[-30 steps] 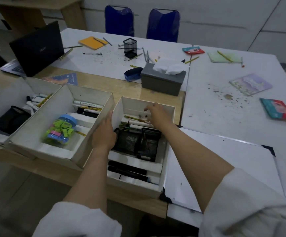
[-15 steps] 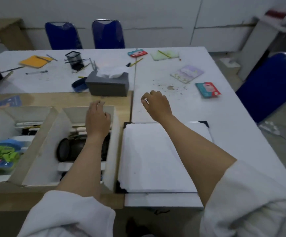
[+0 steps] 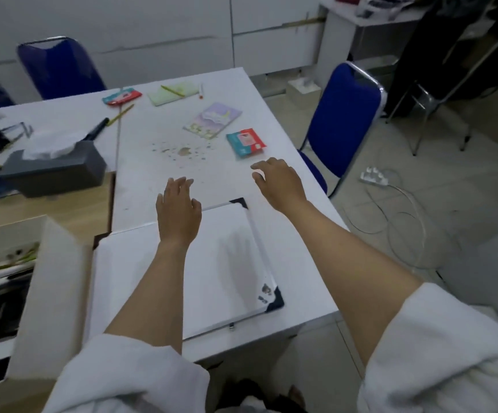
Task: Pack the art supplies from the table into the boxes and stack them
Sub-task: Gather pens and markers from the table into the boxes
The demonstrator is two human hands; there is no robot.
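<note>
I've swung both hands out of the open white cardboard box (image 3: 48, 293) at my left: empty left hand (image 3: 177, 213) hovers over the flat white black-cornered board (image 3: 182, 278), relaxed right hand (image 3: 280, 183) nears the soft, light red-and-teal wipes packet (image 3: 245, 142), best pinched edgewise

We see a white table (image 3: 271, 210), a white board (image 3: 140, 281) with black corners beside it, a grey tissue box (image 3: 54, 174), a red-and-teal packet (image 3: 245, 142) and blue chairs (image 3: 343, 120).
</note>
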